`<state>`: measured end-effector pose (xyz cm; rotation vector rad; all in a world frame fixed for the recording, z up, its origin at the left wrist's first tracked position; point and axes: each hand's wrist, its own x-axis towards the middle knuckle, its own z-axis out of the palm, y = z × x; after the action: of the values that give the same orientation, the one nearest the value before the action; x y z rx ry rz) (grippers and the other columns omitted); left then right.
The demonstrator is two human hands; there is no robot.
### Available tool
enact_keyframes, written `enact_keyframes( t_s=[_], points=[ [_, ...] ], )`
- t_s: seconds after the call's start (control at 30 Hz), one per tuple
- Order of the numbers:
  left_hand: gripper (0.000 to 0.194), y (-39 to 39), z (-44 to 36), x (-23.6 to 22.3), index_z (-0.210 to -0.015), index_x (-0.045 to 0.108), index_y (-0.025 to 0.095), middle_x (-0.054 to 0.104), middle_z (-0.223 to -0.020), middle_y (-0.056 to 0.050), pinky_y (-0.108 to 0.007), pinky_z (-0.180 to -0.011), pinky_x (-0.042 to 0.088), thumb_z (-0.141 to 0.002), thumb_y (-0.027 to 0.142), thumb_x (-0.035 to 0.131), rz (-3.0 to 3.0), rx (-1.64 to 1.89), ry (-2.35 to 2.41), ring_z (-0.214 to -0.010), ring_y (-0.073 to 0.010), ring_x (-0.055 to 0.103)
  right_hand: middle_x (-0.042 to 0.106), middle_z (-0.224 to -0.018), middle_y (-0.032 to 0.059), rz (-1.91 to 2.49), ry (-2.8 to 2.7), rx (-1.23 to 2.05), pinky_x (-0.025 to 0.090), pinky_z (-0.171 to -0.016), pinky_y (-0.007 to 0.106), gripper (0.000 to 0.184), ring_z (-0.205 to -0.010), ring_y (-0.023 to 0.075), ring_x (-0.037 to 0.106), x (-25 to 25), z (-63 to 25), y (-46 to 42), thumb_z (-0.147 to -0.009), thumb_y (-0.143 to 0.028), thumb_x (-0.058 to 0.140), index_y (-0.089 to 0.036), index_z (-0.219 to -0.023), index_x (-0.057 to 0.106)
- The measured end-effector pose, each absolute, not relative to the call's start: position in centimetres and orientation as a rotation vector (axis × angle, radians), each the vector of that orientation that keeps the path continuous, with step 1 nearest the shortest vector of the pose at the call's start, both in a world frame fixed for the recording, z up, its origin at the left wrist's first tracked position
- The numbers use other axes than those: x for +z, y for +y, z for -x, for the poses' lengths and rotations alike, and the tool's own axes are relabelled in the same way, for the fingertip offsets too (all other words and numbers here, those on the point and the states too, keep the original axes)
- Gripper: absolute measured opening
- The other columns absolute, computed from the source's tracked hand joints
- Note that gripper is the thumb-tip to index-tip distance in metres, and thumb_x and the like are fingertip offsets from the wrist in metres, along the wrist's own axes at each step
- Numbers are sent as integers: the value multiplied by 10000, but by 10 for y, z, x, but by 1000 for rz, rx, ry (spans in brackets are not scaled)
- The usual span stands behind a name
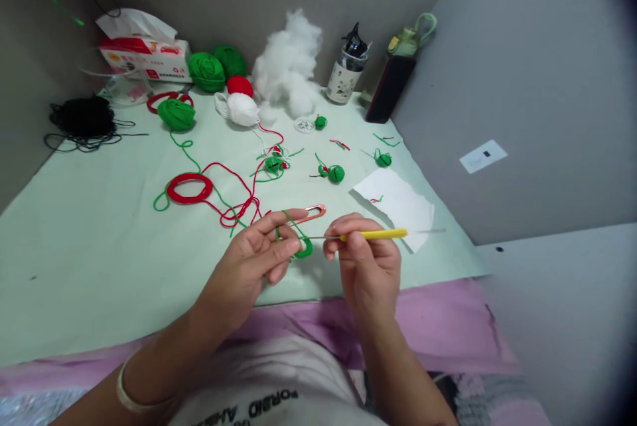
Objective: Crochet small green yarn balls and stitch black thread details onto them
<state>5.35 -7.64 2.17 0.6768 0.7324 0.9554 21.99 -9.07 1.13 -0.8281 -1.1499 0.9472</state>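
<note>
In the middle near the table's front edge, my left hand pinches a small green crochet piece between thumb and fingers. Green yarn loops over its raised index finger. My right hand grips a yellow-handled crochet hook, whose metal shaft points left and meets the green piece. The hook's tip is hidden at the yarn. Just beyond my left fingertips lies an orange-rimmed tool with an oval opening, partly covered by the hand. A green yarn ball stands farther back on the left, its strand trailing toward my left hand.
A red yarn ring with tangled red strands lies left of my hands. Small green crocheted balls and torn white paper lie to the right. Behind stand white stuffing, a tissue box, a pen cup and a bottle.
</note>
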Motion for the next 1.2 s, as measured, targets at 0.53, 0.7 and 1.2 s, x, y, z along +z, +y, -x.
enact_keyframes(
  t_s=[0.53, 0.7, 1.2],
  points=[
    [374, -81, -53, 22, -1198, 735, 224, 552, -734, 48, -195, -474, 273, -836, 278, 812, -698, 936, 760, -489, -28, 379, 759, -1031, 44, 936, -1865, 317, 616, -764, 344, 281, -905, 204, 731, 9, -227, -104, -977, -201, 616, -315, -1223, 689],
    [403, -78, -50, 21, -1200, 723, 197, 412, -609, 88, -185, -450, 203, -826, 306, 827, -561, 841, 673, -466, -26, 256, 733, -992, 47, 902, -1723, 430, 620, -739, 336, 254, -862, 189, 719, 8, -227, -101, -989, -187, 587, -302, -1172, 721],
    [285, -77, -46, 23, -1146, 780, 193, 498, -727, 41, -187, -453, 184, -868, 258, 780, -552, 891, 694, -482, -2, 223, 688, -858, 40, 914, -1328, 665, 553, -605, 301, 206, -690, 155, 640, 9, -223, -96, -1000, -174, 558, -245, -1013, 750]
  ],
)
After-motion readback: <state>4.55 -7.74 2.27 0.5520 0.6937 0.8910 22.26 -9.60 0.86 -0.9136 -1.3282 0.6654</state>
